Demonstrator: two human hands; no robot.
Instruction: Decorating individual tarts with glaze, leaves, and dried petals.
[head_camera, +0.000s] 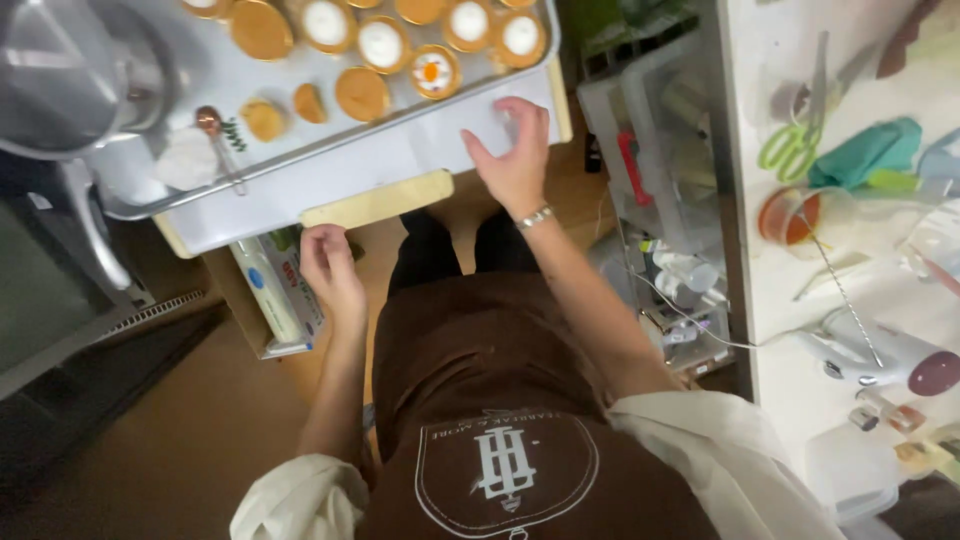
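A metal tray of small filled tarts overhangs the counter edge; the right hand rests spread open on its near rim, the left hand hangs loosely curled, holding nothing. A careless nudge could tip it floorward.

Brown floor below; cluttered white counter and wire shelf at right.

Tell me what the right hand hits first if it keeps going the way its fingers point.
The right hand points up-frame; its fingertips already touch the metal baking tray's rim, with small round orange tartlets just beyond.
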